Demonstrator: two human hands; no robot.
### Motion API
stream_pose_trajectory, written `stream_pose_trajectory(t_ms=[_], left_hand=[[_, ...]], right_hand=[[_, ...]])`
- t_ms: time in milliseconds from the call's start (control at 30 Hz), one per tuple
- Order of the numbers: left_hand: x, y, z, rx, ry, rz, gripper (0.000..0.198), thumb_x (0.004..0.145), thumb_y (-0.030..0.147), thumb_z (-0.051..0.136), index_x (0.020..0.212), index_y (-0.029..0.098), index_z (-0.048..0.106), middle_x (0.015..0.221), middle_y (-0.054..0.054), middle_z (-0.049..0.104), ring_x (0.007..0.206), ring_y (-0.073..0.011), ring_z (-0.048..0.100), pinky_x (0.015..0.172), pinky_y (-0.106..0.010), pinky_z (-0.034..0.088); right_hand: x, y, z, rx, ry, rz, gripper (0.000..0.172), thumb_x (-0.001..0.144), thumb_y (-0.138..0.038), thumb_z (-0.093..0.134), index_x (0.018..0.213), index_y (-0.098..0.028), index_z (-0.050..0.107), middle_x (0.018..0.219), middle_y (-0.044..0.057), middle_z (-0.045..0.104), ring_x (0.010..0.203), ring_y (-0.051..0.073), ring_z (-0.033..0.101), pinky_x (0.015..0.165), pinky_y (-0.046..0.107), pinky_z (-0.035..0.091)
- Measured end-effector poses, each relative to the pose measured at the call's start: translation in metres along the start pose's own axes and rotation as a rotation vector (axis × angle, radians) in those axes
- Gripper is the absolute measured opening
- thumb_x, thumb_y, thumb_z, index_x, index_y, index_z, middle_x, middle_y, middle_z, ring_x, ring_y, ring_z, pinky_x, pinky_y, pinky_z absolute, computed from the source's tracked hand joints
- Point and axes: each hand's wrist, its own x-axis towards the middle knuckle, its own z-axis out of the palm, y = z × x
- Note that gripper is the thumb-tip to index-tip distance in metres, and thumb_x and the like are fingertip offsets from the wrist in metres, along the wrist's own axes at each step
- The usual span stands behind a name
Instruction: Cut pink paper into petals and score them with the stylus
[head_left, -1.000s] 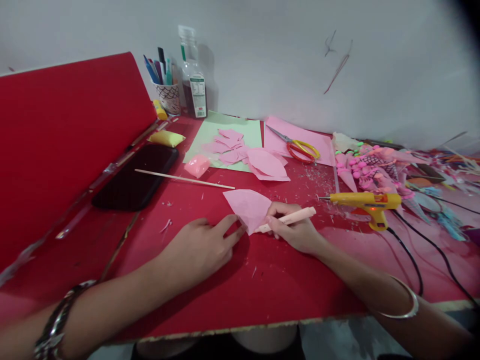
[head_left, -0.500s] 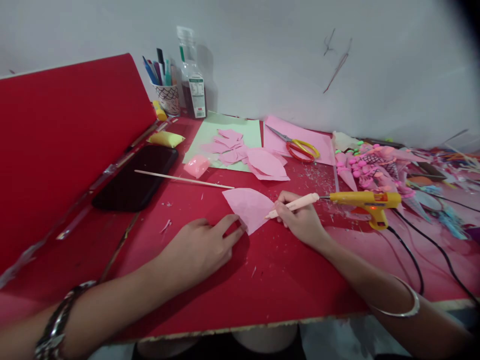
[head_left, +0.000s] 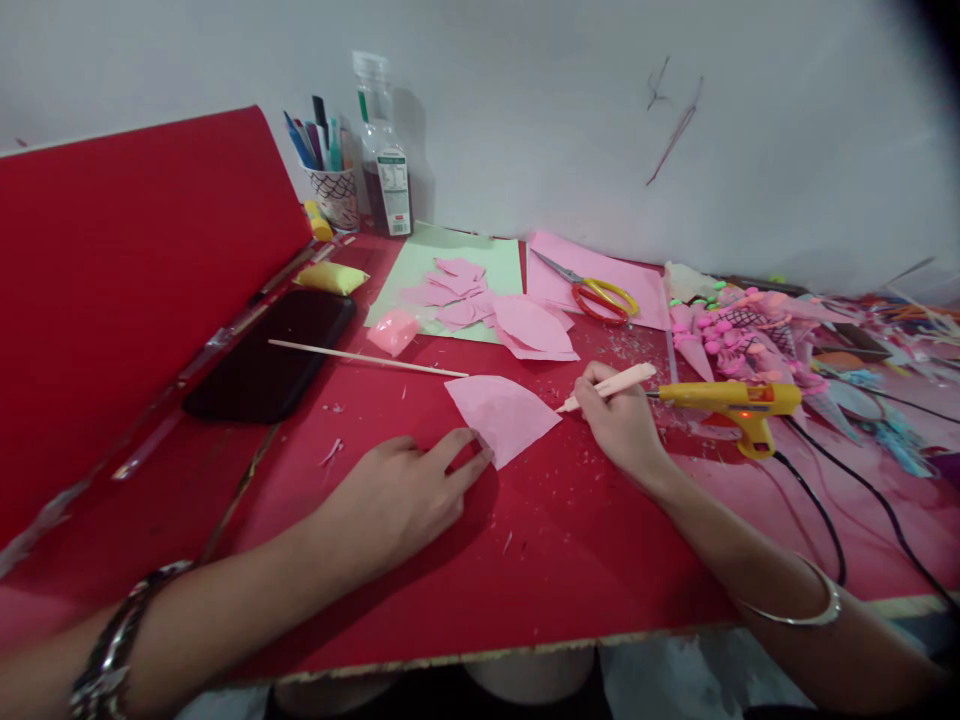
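Observation:
A pink paper piece (head_left: 504, 412), fan-shaped with a curved top edge, lies flat on the red tabletop (head_left: 525, 570). My left hand (head_left: 420, 488) rests palm down, its outstretched fingertips on the paper's lower left edge. In my right hand (head_left: 621, 430) is a pale peach marker pen (head_left: 616, 383), gripped between thumb and fingers. The pen's tip is at the paper's right corner; whether it touches the paper I cannot tell. Just above the paper lies a thin wooden stick (head_left: 367, 357).
Beside my right hand stands a yellow glue gun (head_left: 731, 400), its light on. Scissors (head_left: 600, 297), cut pink pieces (head_left: 534, 328) and a green sheet (head_left: 397, 275) lie behind. Left are a black phone (head_left: 270, 355), a pen cup (head_left: 335, 197) and a bottle (head_left: 390, 185). Pink cones (head_left: 750, 335) crowd the right.
My right hand has moved a little to the right with the marker pen, uncovering the paper's right corner. My left hand and the paper have stayed put.

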Motion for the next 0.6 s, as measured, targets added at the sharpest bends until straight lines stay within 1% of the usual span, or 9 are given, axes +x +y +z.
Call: stream_pose_trajectory(t_ms=[67,133,167,233,300,333,400,467,600], left_hand=[[0.001,0.000,0.000,0.000,0.013,0.012,0.035,0.082,0.018,0.042,0.116,0.019,0.050,0.115,-0.008,0.054,0.066,-0.0144,0.056,0.054,-0.029,0.039],[0.001,-0.001,-0.001,-0.002,0.026,0.042,0.033,0.082,0.017,0.042,0.114,0.017,0.051,0.115,-0.010,0.054,0.072,-0.0156,0.057,0.055,-0.029,0.041],[0.001,-0.002,0.000,0.000,0.029,0.058,0.033,0.082,0.016,0.041,0.113,0.017,0.052,0.115,-0.010,0.055,0.072,-0.0158,0.057,0.056,-0.029,0.041],[0.001,-0.004,0.000,0.003,0.025,0.084,0.035,0.081,0.013,0.040,0.114,0.018,0.052,0.116,-0.010,0.055,0.068,-0.0153,0.057,0.056,-0.029,0.043],[0.000,-0.006,0.001,0.005,0.015,0.096,0.040,0.078,0.009,0.040,0.116,0.019,0.050,0.118,-0.009,0.054,0.064,-0.0144,0.058,0.057,-0.030,0.044],[-0.001,-0.006,0.001,0.007,0.013,0.099,0.042,0.077,0.007,0.040,0.117,0.019,0.050,0.119,-0.009,0.054,0.064,-0.0143,0.058,0.057,-0.029,0.045],[-0.001,-0.008,0.001,0.011,0.013,0.117,0.043,0.077,0.007,0.039,0.117,0.019,0.050,0.121,-0.009,0.053,0.066,-0.0148,0.059,0.057,-0.029,0.045],[0.000,-0.009,0.001,0.019,0.009,0.132,0.042,0.078,0.007,0.039,0.117,0.019,0.050,0.121,-0.009,0.053,0.065,-0.0147,0.060,0.056,-0.029,0.046],[0.001,-0.009,0.002,0.023,0.018,0.146,0.040,0.079,0.008,0.038,0.116,0.019,0.051,0.119,-0.009,0.054,0.065,-0.0153,0.060,0.057,-0.029,0.046]], right_hand=[[-0.001,-0.002,0.000,0.051,0.055,-0.044,0.025,0.079,-0.020,0.044,0.055,-0.019,0.036,0.048,-0.006,0.034,0.046,0.009,0.036,0.047,0.022,0.027],[-0.004,-0.006,0.000,0.172,0.054,-0.087,0.024,0.081,-0.022,0.044,0.058,-0.019,0.039,0.051,-0.005,0.038,0.048,0.009,0.038,0.048,0.022,0.030],[-0.006,-0.008,0.001,0.241,0.017,-0.100,0.022,0.081,-0.023,0.044,0.060,-0.019,0.041,0.053,-0.005,0.041,0.049,0.008,0.039,0.048,0.021,0.031],[-0.010,-0.012,0.003,0.354,-0.117,-0.103,0.017,0.081,-0.024,0.047,0.064,-0.019,0.045,0.056,-0.004,0.046,0.048,0.008,0.040,0.045,0.021,0.031],[-0.014,-0.015,0.006,0.425,-0.253,-0.084,0.014,0.079,-0.023,0.050,0.066,-0.018,0.047,0.055,-0.005,0.046,0.046,0.007,0.039,0.043,0.020,0.029],[-0.015,-0.016,0.007,0.441,-0.298,-0.071,0.014,0.077,-0.023,0.052,0.065,-0.018,0.046,0.054,-0.005,0.046,0.046,0.007,0.039,0.043,0.020,0.029],[-0.016,-0.016,0.010,0.446,-0.337,-0.050,0.015,0.074,-0.022,0.055,0.064,-0.018,0.046,0.054,-0.005,0.046,0.047,0.007,0.039,0.043,0.019,0.030],[-0.017,-0.015,0.012,0.429,-0.343,-0.035,0.017,0.073,-0.022,0.057,0.061,-0.018,0.045,0.054,-0.005,0.045,0.048,0.007,0.038,0.044,0.019,0.030],[-0.019,-0.015,0.014,0.413,-0.390,-0.012,0.021,0.075,-0.023,0.055,0.059,-0.018,0.043,0.052,-0.005,0.042,0.047,0.006,0.035,0.043,0.019,0.028]])
